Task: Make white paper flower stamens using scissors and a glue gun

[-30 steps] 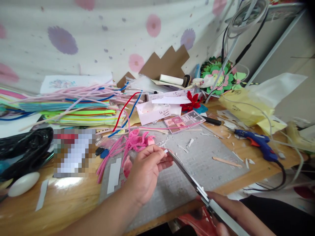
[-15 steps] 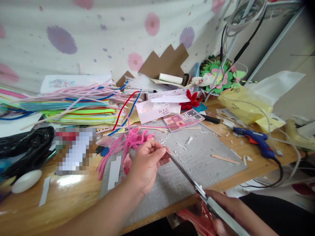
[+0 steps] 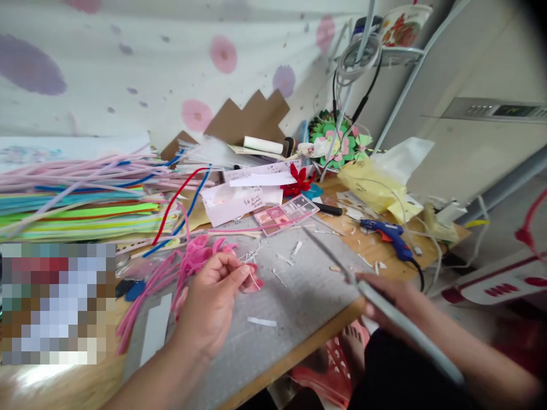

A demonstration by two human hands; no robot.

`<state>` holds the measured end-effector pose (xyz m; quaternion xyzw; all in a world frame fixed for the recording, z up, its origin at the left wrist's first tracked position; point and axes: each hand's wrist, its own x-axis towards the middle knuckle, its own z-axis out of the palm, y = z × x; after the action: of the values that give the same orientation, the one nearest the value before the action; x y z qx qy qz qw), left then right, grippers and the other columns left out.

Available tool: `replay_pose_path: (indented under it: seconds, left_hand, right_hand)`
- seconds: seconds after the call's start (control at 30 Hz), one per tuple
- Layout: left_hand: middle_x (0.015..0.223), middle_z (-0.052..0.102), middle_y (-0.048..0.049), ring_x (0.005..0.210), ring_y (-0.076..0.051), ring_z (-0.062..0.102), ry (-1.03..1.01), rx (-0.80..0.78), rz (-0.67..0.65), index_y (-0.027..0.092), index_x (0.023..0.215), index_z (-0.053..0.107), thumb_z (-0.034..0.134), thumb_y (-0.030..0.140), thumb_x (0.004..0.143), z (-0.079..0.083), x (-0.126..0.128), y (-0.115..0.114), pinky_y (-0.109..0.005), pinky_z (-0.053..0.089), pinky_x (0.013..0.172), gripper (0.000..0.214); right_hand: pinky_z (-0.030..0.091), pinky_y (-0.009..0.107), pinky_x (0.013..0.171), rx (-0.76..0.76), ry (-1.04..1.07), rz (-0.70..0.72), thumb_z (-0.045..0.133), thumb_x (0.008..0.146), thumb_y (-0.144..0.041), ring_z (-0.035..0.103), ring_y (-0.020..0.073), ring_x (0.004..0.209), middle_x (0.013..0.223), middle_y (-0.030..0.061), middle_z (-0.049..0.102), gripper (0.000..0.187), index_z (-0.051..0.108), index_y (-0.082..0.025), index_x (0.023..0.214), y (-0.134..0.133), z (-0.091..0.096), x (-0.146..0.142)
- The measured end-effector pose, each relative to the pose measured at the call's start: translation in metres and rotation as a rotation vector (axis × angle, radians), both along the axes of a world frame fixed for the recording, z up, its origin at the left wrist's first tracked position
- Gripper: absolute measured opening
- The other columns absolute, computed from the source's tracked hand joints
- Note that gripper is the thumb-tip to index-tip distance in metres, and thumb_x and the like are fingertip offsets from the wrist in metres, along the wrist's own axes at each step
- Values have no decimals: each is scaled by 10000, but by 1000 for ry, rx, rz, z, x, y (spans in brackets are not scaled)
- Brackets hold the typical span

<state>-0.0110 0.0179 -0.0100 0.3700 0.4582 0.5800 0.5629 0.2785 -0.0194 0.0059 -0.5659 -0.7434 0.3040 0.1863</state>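
My left hand [image 3: 213, 296] is closed in a pinch over the grey cutting mat [image 3: 299, 302], holding a thin white stem [image 3: 255, 280]. A small pink petal-like piece [image 3: 258, 267] shows right behind those fingertips; whether they grip it too is unclear. At the mat's right edge, my right hand [image 3: 384, 299] is wrapped around long metal scissors [image 3: 327, 253] with a pale handle. Their tip points up and left, apart from the left hand, and looks blurred. Behind the left hand lies a bunch of pink fuzzy stems [image 3: 199, 256]. A short white strip [image 3: 261, 322] rests on the mat.
A blue glue gun [image 3: 391, 236] lies at the right with its cord. Piles of coloured fuzzy stems [image 3: 77, 210] fill the left. At the back are a red flower [image 3: 296, 181], a makeup palette [image 3: 285, 215] and a yellow bag [image 3: 371, 185]. White scraps [image 3: 296, 248] litter the mat.
The view has turned to the right. The scissors have drawn away from the left fingertips. The pink piece and the short white strip have come into sight.
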Motion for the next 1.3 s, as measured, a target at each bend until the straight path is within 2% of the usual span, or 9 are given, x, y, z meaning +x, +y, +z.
replay_pose_path:
  seconds: [0.07,0.17,0.27,0.47,0.6,0.87,1.07,1.17,1.3]
  left_hand:
    - [579,587,53,580,-89,535,17,15,11,174,685,532,702,191,674,1,1,1,-208,430,604,172]
    - [591,556,64,585,-83,513,30,43,38,180,688,521,702,189,668,0,1,1,-197,407,595,182]
    - [594,539,66,583,-81,503,38,59,49,185,690,507,699,178,666,-1,-1,3,-193,390,591,194]
    - [620,563,60,600,-94,528,106,61,60,195,749,506,701,200,682,1,-6,3,-202,386,592,206]
    - [598,564,61,571,-107,532,276,61,-6,204,765,479,670,226,717,9,-12,12,-208,378,551,198]
    - [604,527,55,542,-125,502,1212,265,-276,207,698,498,560,175,721,23,-24,65,-228,343,511,74]
    - [575,553,50,556,-134,508,1374,328,-463,200,625,554,563,125,655,18,-18,96,-235,312,538,81]
    - [568,553,45,560,-138,498,1440,377,-500,204,590,566,568,109,641,14,-15,103,-242,293,548,108]
    - [612,596,17,617,-170,527,1503,423,-491,219,601,607,592,133,658,10,-18,110,-258,307,573,104]
  right_hand:
    - [520,343,747,90,-243,-222,550,787,-469,679,284,867,966,95,721,420,630,-193,1093,22,-9,28]
    - [507,380,684,79,-567,-328,523,797,-494,680,331,841,917,107,726,412,639,-211,1073,51,-23,57]
    - [483,382,654,49,-716,-353,458,839,-486,674,346,834,914,137,716,404,619,-201,1076,66,-27,62]
    - [435,361,661,16,-773,-320,428,853,-412,656,341,884,968,175,695,362,586,-177,1078,74,-24,49]
    - [418,359,636,0,-796,-327,408,852,-439,659,347,873,955,192,691,406,567,-161,1102,78,-25,47]
    - [445,387,691,-10,-859,-229,420,858,-453,652,354,914,1004,198,688,432,536,-134,1125,86,-31,48]
    - [462,423,706,36,-914,-189,414,874,-464,656,352,905,998,162,692,372,556,-178,1064,82,-37,53]
    - [460,411,678,91,-923,-170,411,878,-454,665,337,864,951,160,691,339,571,-182,1004,79,-35,54]
    - [451,427,713,202,-877,-212,429,870,-450,646,343,914,1083,190,647,351,567,-196,1069,78,-32,54]
